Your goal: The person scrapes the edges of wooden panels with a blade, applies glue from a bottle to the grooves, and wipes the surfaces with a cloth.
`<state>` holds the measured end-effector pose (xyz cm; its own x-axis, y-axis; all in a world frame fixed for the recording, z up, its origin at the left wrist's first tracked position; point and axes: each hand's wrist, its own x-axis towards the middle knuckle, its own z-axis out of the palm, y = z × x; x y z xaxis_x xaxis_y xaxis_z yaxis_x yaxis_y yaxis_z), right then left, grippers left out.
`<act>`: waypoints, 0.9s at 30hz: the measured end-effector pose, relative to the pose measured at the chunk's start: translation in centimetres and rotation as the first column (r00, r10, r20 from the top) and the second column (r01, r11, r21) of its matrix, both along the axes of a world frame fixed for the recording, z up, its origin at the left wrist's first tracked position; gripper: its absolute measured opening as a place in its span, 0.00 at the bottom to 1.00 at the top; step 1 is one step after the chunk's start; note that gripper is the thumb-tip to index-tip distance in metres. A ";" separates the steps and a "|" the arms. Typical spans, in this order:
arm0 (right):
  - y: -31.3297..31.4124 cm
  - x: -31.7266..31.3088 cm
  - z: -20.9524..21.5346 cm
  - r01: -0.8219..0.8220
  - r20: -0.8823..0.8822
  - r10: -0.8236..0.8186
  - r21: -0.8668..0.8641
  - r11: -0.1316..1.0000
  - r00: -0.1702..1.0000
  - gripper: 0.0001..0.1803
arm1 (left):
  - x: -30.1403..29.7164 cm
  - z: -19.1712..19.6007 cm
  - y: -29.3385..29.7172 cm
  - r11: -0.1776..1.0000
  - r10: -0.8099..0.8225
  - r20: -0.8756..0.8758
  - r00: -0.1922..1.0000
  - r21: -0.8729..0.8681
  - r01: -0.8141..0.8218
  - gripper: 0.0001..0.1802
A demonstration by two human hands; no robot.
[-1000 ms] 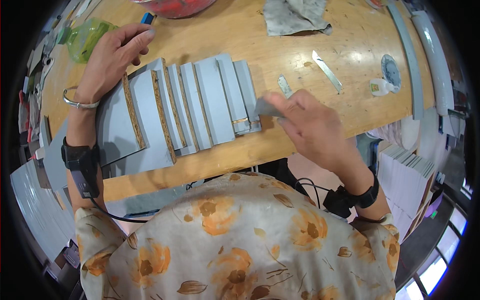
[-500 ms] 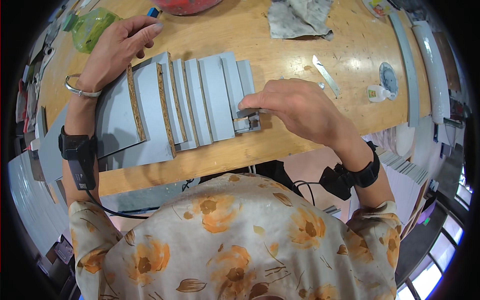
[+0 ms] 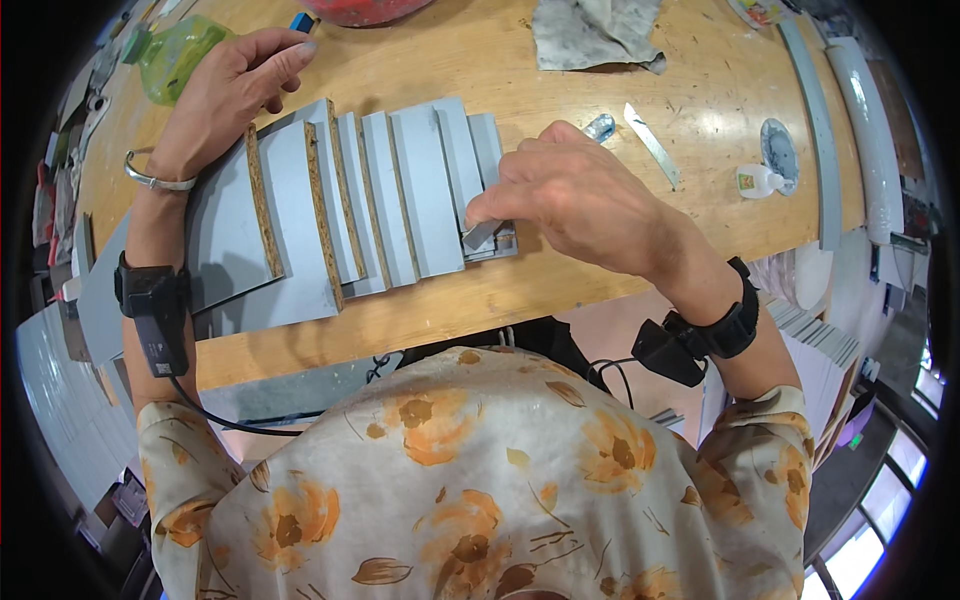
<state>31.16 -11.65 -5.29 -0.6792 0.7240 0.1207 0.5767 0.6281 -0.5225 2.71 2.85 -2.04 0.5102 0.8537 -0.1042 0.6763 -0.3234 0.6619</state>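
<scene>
Several grey boards [image 3: 428, 165] overlap in a stepped row on the wooden table, some showing brown chipboard edges. My right hand [image 3: 575, 200] is at the row's right end. Its thumb and fingers pinch a small flat grey piece [image 3: 481, 236], slanted over the lowest corner of the end boards; its kind is unclear. Over the far left part of the row, my left hand [image 3: 232, 95] hovers or rests with thumb stretched out and fingers loosely bent, holding nothing visible.
Beyond my left hand stand a green-yellow plastic bottle [image 3: 180, 62] and a red basin [image 3: 365, 8]. A grey rag [image 3: 597, 35], a blade [image 3: 652, 146], a small white bottle [image 3: 757, 182] and a long grey strip [image 3: 812, 130] lie to the right on the table [image 3: 560, 270].
My right hand has turned and shifted slightly, tilting the grey piece more steeply. A small shiny bluish thing behind that hand now shows more. My left hand stays nearly where it was.
</scene>
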 end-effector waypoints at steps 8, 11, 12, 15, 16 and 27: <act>0.0 -0.2 0.0 -0.011 -0.022 0.012 0.061 0.998 1.000 0.14 | 0.3 0.2 0.0 0.997 0.035 -0.035 0.999 -0.060 -0.037 0.20; -0.3 -0.3 -0.2 0.009 -0.024 -0.007 0.055 0.998 1.000 0.14 | 0.2 0.2 -0.1 0.998 0.018 -0.031 0.999 -0.059 -0.020 0.19; -0.3 -0.3 -0.2 0.011 -0.025 -0.009 0.056 0.998 1.000 0.14 | 0.2 0.3 0.0 0.999 0.014 -0.033 0.999 -0.052 -0.016 0.19; -0.6 -0.3 -0.4 0.030 -0.039 -0.026 0.085 0.996 0.999 0.14 | 0.3 0.2 -0.1 0.998 0.024 -0.034 0.999 -0.049 -0.025 0.19; -0.8 -0.2 -0.3 0.024 -0.020 -0.022 0.083 0.996 1.000 0.14 | 0.2 0.2 -0.1 0.998 0.039 -0.032 0.999 -0.055 -0.040 0.19; -2.1 -0.4 -0.9 0.081 -0.056 -0.074 0.120 0.990 0.996 0.15 | 0.4 0.6 -0.3 0.999 0.015 -0.061 0.998 -0.041 -0.017 0.19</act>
